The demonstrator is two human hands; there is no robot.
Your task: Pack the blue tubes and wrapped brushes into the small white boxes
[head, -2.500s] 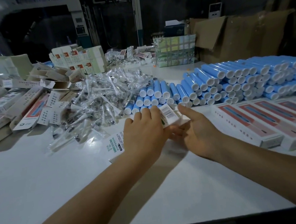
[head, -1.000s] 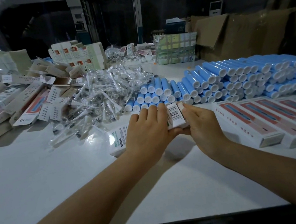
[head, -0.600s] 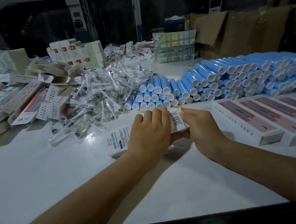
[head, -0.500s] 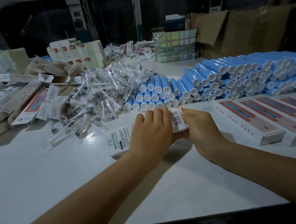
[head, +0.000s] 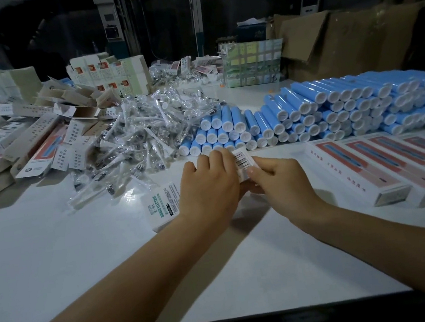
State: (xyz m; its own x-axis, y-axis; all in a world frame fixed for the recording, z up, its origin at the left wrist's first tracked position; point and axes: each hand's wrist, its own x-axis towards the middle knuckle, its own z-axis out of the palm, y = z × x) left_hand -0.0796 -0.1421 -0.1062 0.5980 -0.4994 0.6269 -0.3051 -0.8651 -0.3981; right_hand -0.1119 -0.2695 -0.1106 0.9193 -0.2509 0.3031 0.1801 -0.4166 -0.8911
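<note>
A small white box [head: 162, 206] with green print and a barcode end lies on the white table [head: 57, 262] in front of me. My left hand [head: 209, 185] wraps over its middle and grips it. My right hand [head: 281, 181] pinches the barcode end of the box with curled fingers. Behind the hands lies a long stack of blue tubes [head: 334, 109] with white caps. A heap of clear-wrapped brushes [head: 142, 132] lies to the left of the tubes.
A row of closed white boxes with red-pink print [head: 385, 165] lies at the right. Flat and opened cartons [head: 40, 134] pile up at the left. Stacked boxes [head: 111, 77], a wrapped bundle [head: 253, 66] and brown cardboard [head: 338, 38] stand at the back.
My right hand has moved from under the box end to close over its barcode end, fingers curling on top. The left hand keeps its grip on the box.
</note>
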